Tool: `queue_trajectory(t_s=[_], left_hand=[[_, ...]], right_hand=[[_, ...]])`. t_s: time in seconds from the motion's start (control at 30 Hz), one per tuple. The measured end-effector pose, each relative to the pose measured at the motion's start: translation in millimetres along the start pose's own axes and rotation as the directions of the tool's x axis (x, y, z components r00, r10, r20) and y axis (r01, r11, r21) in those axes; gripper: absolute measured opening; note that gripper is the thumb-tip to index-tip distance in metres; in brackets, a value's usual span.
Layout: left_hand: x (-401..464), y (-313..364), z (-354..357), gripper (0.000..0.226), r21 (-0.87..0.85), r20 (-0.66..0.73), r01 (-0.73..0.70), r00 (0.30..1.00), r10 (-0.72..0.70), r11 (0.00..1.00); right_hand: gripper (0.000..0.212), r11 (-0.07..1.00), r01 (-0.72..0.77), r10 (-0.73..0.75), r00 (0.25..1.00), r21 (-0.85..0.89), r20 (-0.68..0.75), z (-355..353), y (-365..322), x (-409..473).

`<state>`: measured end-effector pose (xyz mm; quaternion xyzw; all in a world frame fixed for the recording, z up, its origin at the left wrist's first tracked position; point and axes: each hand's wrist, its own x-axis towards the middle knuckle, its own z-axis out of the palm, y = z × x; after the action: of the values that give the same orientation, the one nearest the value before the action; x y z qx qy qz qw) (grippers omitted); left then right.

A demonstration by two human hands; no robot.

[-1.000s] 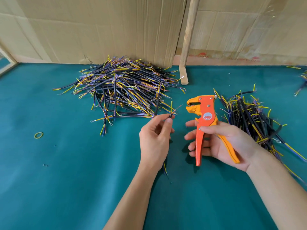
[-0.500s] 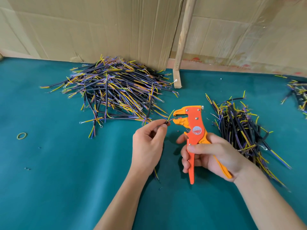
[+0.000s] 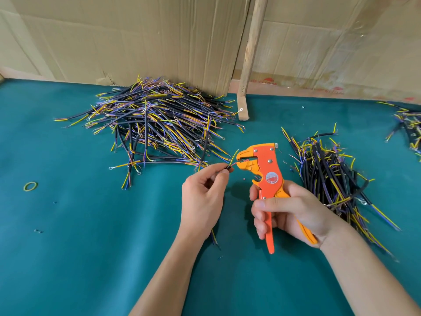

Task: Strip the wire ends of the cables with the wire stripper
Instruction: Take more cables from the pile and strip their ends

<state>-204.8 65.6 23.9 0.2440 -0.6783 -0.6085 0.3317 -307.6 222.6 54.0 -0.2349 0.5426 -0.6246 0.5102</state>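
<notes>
the orange wire stripper (image 3: 262, 165) stands upright above the green table (image 3: 91, 247), its handles gripped by the right hand (image 3: 293, 210). one thin wire of the cable (image 3: 229, 168) sits in its head. just left of the stripper, the left hand (image 3: 202, 197) pinches this cable. a big cable pile (image 3: 155, 124) lies behind-left of the stripper, a smaller pile (image 3: 330, 179) at its right.

Both hands (image 3: 202, 201) apparently fingers-curled, gripping.
</notes>
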Motion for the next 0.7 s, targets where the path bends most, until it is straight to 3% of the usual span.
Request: queue_trajectory(t_s=[0.7], left_hand=[[-1, -3, -1, 0.020, -0.043, -0.005, -0.002, 1.000, 0.001, 0.999]], right_hand=[[0.028, 0.995, 0.008, -0.013, 0.998, -0.098, -0.058, 10, 0, -2]])
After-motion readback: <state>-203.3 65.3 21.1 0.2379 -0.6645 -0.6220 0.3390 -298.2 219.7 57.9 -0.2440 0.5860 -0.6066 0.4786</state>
